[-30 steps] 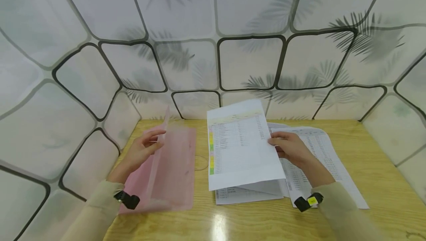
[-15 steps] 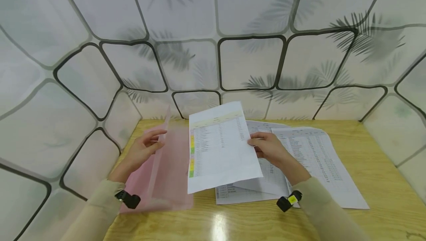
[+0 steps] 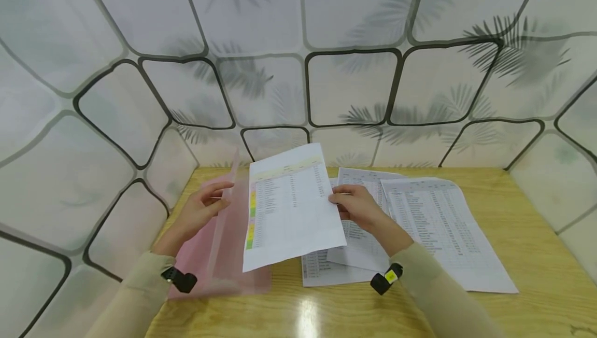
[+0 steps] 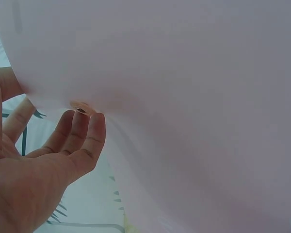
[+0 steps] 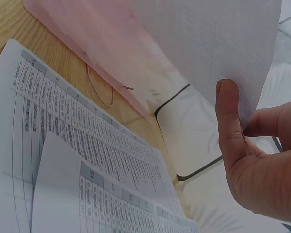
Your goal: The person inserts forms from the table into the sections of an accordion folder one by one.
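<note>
Your left hand (image 3: 198, 211) pinches the pink folder (image 3: 233, 244) flap open while your right hand (image 3: 356, 206) grips a sheet (image 3: 289, 206), ready to slide it inside.

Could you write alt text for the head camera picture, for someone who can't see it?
A person's right hand holds a printed sheet with a coloured strip down its left edge above a wooden table, while the left hand lifts the flap of a pink folder. More printed sheets lie on the table, with leaf-patterned panels behind.
</note>
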`<state>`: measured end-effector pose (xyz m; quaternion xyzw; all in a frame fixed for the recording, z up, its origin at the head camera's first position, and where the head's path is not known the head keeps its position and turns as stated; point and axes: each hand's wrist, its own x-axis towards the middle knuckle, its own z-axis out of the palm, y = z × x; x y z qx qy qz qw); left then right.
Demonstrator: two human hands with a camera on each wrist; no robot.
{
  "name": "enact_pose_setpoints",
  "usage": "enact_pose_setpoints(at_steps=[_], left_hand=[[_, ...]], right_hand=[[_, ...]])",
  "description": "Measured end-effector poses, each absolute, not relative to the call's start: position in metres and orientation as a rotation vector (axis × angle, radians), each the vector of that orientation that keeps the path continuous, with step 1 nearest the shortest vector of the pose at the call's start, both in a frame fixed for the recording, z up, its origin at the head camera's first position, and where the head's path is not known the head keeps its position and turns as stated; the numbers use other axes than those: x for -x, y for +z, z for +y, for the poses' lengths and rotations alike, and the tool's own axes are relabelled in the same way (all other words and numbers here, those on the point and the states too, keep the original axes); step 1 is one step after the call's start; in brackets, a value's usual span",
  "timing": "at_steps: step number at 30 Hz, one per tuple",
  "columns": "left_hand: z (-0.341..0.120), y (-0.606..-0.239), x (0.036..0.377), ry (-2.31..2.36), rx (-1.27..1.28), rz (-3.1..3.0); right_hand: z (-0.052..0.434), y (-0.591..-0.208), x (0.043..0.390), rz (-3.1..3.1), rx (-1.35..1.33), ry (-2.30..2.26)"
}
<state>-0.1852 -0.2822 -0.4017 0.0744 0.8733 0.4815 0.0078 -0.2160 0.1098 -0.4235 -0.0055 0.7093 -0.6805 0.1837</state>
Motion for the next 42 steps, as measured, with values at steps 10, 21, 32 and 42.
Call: enact_pose_setpoints(at_steps=[10,21,32,42], left_hand=[[-0.284,-0.404,0.186,1.524,-0.253,2.731],[-0.285,-0.406,0.186,1.541,-0.271,2.730],[-0.285,-0.406,0.186,1.569,-0.255,2.714],[-0.285,-0.405,0.187,1.552,-0.261,2.731]], right_hand=[[0.081,-0.428,0.217,2.044,-0.034,-1.876],[0.058,-0.429,0.218,2.069,-0.020,-1.878],[0.023,-0.432,0.213,2.052,0.031,-1.880],[0.000,-0.437,0.208,1.999,0.107,-1.890]])
